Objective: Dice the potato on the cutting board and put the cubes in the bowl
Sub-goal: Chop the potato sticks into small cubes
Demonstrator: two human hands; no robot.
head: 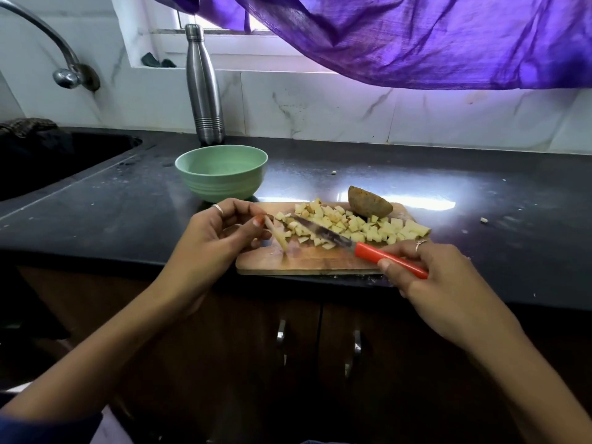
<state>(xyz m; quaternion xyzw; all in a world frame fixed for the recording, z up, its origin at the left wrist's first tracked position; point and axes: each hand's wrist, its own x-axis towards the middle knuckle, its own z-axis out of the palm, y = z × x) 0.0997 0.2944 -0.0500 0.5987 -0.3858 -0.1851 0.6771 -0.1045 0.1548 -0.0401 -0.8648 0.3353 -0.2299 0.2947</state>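
Most cubes (352,224) lie cut on board (307,262) mid-frame, bowl (221,176) upper left w/ none inside, half potato (368,201) uncut; my left hand (221,232) pinches a strip (277,235), right hand (426,270) grips knife (390,259).

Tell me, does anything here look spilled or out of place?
Two pale scraps have strayed off the cutting board onto the black counter: one behind the board, one to its right. They look like potato bits, though too small to be sure. The green bowl holds no cubes yet.
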